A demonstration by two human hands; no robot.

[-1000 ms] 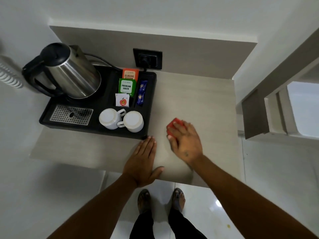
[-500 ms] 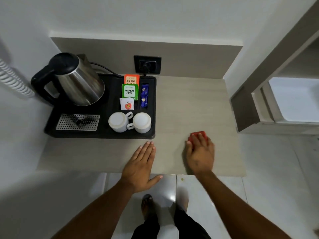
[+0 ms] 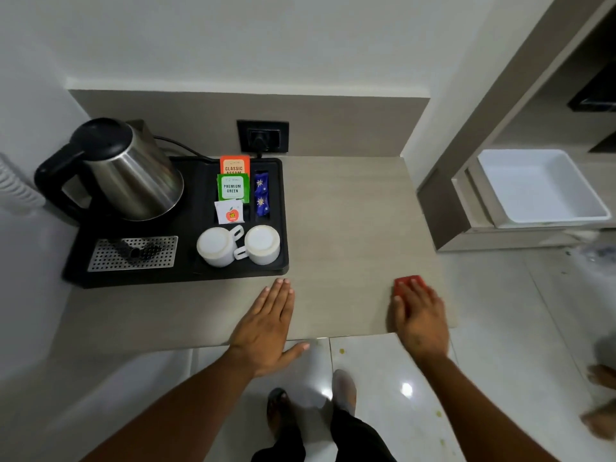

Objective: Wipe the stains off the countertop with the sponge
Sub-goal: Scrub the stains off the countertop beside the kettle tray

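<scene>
A steel kettle [image 3: 133,175] stands at the left of the black tray [image 3: 285,215], with two white cups [image 3: 238,245] at the tray's right. Just in front of the tray's right corner, the left hand [image 3: 266,325] lies flat on the countertop [image 3: 346,228], fingers together. Well right of the tray, the right hand [image 3: 418,320] presses flat on the red sponge [image 3: 407,283] near the countertop's right edge, fingers together.

One steel kettle [image 3: 133,176], one black plastic tray [image 3: 186,275], two white cups [image 3: 216,246] [image 3: 263,245], one red sponge [image 3: 408,282], three tea sachets [image 3: 233,188], two hands [image 3: 266,328] [image 3: 420,321].
</scene>
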